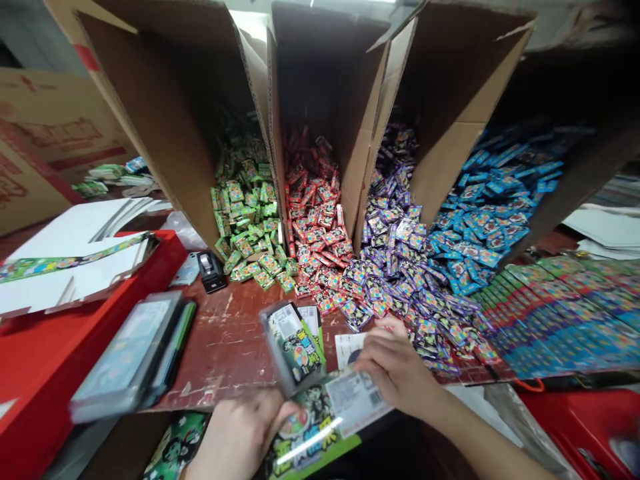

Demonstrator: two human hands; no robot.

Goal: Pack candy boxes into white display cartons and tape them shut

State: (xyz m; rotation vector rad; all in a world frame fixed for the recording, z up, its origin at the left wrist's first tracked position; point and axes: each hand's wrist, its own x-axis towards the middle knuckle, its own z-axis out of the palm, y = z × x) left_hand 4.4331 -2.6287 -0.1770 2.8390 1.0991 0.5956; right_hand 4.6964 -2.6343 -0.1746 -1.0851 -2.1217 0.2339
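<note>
- Four tall cardboard boxes [320,100] stand open along the far edge at twelve o'clock, spilling small sweets in heaps onto the counter [225,340]: green sweets [245,220], red sweets [315,213], purple sweets [395,260] and blue sweets [490,207].
- At three o'clock lies a fanned row of filled packs [560,313], so a good share of the packing looks done, though the heaps are large.
- At nine o'clock a red crate [30,360] carries flat white sheets [70,260]; a stack of clear packs [130,353] leans just beside it.
- At six o'clock the left hand [240,433] is clenched on a small printed box [293,347], tilted with its open end up, over a green printed sleeve [315,433].
- The right hand [400,367], touching the purple heap's near edge, has its grip closed on a white label card [355,400].
</note>
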